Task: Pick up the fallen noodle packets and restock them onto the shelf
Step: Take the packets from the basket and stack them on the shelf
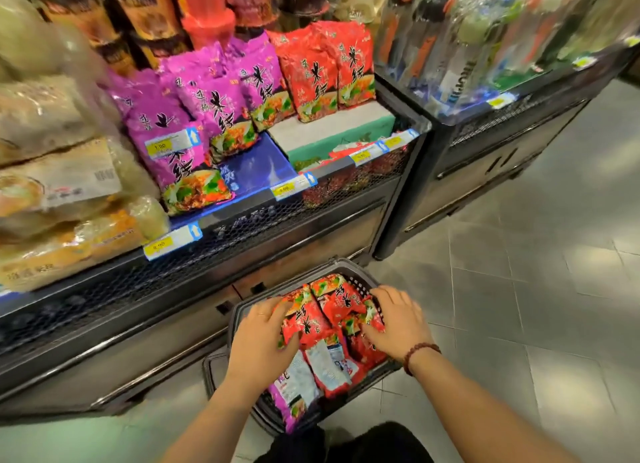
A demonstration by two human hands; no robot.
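Dark basket sitting on the floor against the shelf base, holding heaped red packets; one purple packet lying at its near edge. Left hand and right hand curling fingers round the topmost red ones from either side. Shelved purple stock and red stock standing upright above.

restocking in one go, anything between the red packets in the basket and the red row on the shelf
Nothing visible. The left hand and right hand grip the red packets in the basket; the gap before the red row is open, only a low front rail to clear.
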